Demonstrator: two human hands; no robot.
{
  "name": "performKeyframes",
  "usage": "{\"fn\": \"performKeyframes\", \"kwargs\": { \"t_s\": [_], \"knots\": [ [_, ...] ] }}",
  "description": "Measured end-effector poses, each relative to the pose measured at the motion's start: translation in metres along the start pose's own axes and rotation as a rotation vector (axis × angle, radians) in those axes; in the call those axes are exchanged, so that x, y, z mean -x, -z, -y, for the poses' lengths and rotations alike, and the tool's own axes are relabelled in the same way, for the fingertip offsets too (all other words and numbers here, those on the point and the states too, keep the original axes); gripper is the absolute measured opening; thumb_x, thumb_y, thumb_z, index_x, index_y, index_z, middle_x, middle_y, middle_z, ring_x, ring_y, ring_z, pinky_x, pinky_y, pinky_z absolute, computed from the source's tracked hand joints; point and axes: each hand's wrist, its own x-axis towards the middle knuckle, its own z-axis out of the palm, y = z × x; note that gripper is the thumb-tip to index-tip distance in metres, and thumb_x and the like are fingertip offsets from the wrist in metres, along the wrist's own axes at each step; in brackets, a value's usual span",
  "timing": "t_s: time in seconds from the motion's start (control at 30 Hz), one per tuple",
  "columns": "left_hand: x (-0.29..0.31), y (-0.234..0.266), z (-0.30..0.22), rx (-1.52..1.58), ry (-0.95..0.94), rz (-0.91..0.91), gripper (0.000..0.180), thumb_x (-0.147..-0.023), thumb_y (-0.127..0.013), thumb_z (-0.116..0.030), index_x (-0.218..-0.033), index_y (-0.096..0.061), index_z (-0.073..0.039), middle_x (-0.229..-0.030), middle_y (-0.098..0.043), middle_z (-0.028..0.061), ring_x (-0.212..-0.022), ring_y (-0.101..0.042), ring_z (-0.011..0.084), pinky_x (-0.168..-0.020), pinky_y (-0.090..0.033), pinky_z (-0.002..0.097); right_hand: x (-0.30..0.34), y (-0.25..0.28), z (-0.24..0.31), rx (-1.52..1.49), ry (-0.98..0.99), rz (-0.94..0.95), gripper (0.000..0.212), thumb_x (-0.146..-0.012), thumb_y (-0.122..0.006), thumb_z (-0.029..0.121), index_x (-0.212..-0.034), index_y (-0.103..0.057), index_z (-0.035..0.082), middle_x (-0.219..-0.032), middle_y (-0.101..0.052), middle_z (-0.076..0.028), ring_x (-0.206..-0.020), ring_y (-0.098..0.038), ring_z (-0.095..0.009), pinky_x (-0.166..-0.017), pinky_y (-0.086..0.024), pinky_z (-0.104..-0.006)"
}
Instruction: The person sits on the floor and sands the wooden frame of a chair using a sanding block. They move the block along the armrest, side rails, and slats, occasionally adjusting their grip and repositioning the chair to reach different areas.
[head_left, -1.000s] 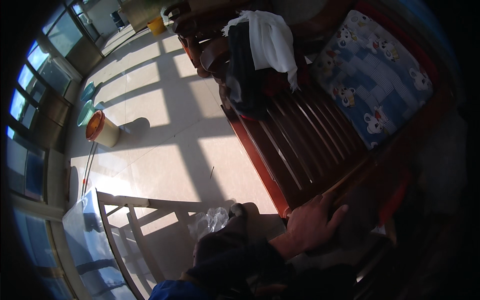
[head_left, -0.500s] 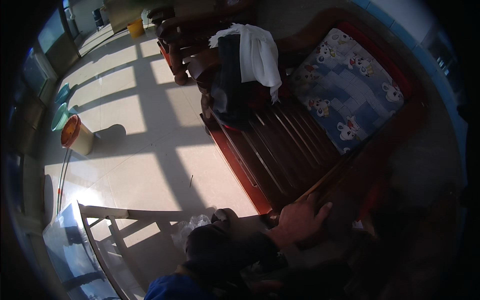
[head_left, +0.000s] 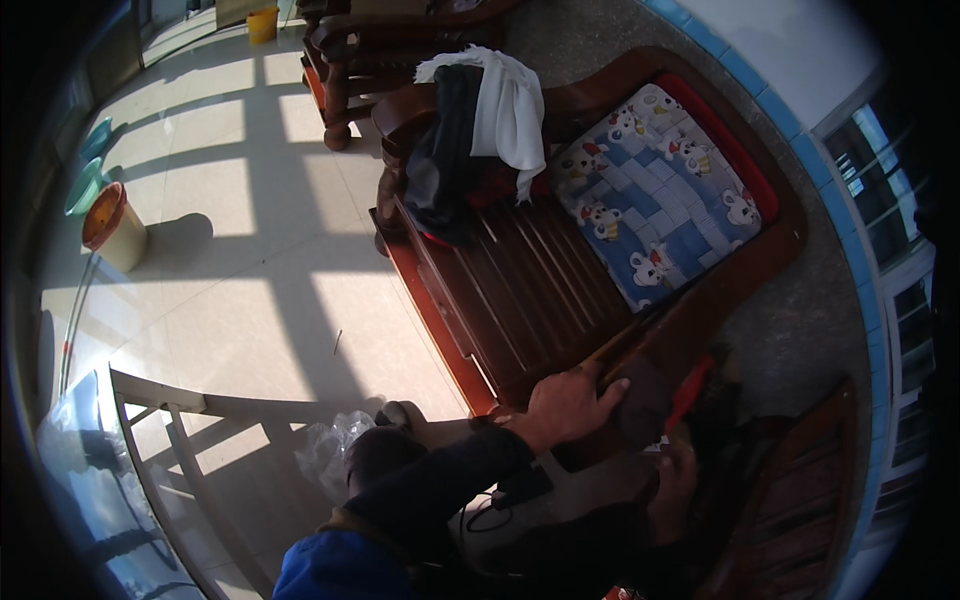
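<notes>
My left hand (head_left: 568, 405) lies palm down over the rounded wooden armrest (head_left: 650, 340) at the bench's near end. Its fingers bend over the far side, and the thumb is spread to the right. Lower and to the right, in shade, my right hand (head_left: 675, 480) has curled fingers. Beside them shows a small white piece (head_left: 656, 446), and just above rises a narrow red thing (head_left: 690, 392) whose kind I cannot make out. What the right fingers close on is hidden in the dark.
The dark slatted bench (head_left: 540, 290) carries a patterned cushion (head_left: 665, 190), a white cloth (head_left: 508, 105) and dark clothing (head_left: 445, 150). A glass-topped metal-framed table (head_left: 160, 385), clear plastic (head_left: 335, 440) and a black cable (head_left: 485, 515) are near me. Buckets (head_left: 122, 235) stand far left.
The view has shifted right and brightened, so my right hand and the red thing show more plainly. My left hand keeps its place on the armrest.
</notes>
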Motion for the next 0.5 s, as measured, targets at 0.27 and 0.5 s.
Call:
{"fn": "performKeyframes", "kwargs": {
  "t_s": [0.27, 0.5],
  "knots": [
    [-0.007, 0.010, 0.010, 0.030, -0.055, -0.085, 0.065, -0.108, -0.055, -0.057, -0.119, -0.074, 0.004, -0.105, -0.079, 0.0263, -0.104, -0.077, 0.0432, -0.096, -0.061, 0.0504, -0.067, -0.038, 0.101, 0.183, 0.497, 0.106, 0.074, -0.103, -0.065, 0.034, -0.164, -0.040, 0.003, -0.168, -0.039, -0.027, -0.154, -0.040, -0.045, -0.125, -0.036, -0.0564],
    [-0.012, 0.034, 0.016, 0.209, -0.056, -0.235, 0.047, -0.104, -0.066, -0.044, -0.120, -0.078, -0.001, -0.108, -0.079, 0.0259, -0.104, -0.077, 0.0424, -0.096, -0.059, 0.0491, -0.055, -0.039, 0.129, 0.347, 0.568, 0.025, 0.078, -0.093, -0.078, 0.038, -0.158, -0.050, 0.006, -0.170, -0.033, -0.026, -0.152, -0.039, -0.051, -0.124, -0.036, -0.0613]
  ]
}}
